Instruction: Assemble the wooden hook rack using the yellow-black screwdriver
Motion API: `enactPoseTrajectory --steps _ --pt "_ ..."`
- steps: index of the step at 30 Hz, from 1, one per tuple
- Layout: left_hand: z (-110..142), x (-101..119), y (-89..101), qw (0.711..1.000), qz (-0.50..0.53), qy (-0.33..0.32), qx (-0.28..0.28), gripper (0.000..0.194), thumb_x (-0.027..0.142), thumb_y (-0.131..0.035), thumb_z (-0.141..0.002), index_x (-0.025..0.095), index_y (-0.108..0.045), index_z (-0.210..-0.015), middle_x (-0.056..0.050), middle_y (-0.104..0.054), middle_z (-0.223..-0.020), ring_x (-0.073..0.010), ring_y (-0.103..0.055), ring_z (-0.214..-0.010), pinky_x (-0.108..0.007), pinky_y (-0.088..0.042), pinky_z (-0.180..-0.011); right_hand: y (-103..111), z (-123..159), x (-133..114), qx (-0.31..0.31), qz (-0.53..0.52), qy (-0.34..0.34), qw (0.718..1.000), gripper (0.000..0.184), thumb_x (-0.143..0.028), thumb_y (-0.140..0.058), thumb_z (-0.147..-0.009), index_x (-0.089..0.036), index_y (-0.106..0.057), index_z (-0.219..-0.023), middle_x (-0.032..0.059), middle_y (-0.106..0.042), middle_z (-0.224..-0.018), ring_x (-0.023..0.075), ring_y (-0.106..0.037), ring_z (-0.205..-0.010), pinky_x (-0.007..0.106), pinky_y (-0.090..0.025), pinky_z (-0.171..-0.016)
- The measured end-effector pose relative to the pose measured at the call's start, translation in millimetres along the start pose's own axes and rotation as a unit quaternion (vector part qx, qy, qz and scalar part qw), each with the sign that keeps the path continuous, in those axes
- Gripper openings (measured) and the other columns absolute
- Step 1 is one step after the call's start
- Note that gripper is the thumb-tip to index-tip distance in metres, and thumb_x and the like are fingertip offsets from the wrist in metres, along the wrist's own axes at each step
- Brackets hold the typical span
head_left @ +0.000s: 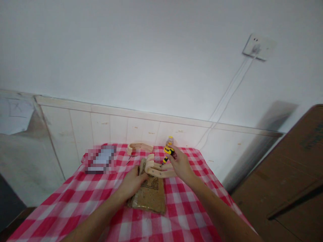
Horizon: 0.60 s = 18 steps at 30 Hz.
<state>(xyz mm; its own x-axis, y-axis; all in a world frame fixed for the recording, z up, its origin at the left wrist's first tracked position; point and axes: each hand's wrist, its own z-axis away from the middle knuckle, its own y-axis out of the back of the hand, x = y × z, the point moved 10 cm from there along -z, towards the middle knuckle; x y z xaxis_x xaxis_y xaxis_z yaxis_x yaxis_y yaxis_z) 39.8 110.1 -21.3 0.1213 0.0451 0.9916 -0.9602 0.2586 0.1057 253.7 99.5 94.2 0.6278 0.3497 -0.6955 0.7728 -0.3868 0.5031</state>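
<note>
My right fingers (172, 155) clench one yellow-and-black screwdriver (168, 150), its tip down at a smooth, curved wooden piece (161, 172) lying partly over one flat brown pad (151, 199); my left fingers (141, 177) grip the pad's edge. A second wooden piece (141, 147) rests farther back on the table (63, 208), spread with checked cloth (181, 215).

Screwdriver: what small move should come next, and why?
Probably a small turn of the screwdriver: the right hand grips its handle, its tip points down at the wood, and the left hand is by the wood's curved end.
</note>
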Motion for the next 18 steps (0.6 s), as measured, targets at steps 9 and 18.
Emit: enactPoseTrajectory --steps 9,18 --pt "8 40 11.7 0.929 -0.305 -0.187 0.089 0.041 0.025 -0.064 -0.083 0.019 -0.067 -0.123 -0.015 -0.067 -0.120 -0.0330 -0.056 -0.120 -0.044 -0.041 -0.104 -7 -5 10 -0.004 -0.008 -0.013 1.000 0.039 -0.021 -0.064 -0.084 -0.023 -0.069 -0.123 0.0047 -0.075 -0.095 0.0196 -0.068 -0.077 0.034 -0.056 -0.076" --pt "3 37 14.7 0.935 -0.291 -0.186 0.081 0.021 0.035 -0.058 -0.091 0.018 -0.069 -0.098 -0.010 -0.067 -0.099 -0.0275 -0.061 -0.099 -0.038 -0.046 -0.088 -3 -10 7 0.009 -0.017 -0.004 1.000 0.034 -0.027 -0.063 -0.086 -0.021 -0.065 -0.119 0.0036 -0.074 -0.092 0.0190 -0.067 -0.076 0.034 -0.056 -0.075"
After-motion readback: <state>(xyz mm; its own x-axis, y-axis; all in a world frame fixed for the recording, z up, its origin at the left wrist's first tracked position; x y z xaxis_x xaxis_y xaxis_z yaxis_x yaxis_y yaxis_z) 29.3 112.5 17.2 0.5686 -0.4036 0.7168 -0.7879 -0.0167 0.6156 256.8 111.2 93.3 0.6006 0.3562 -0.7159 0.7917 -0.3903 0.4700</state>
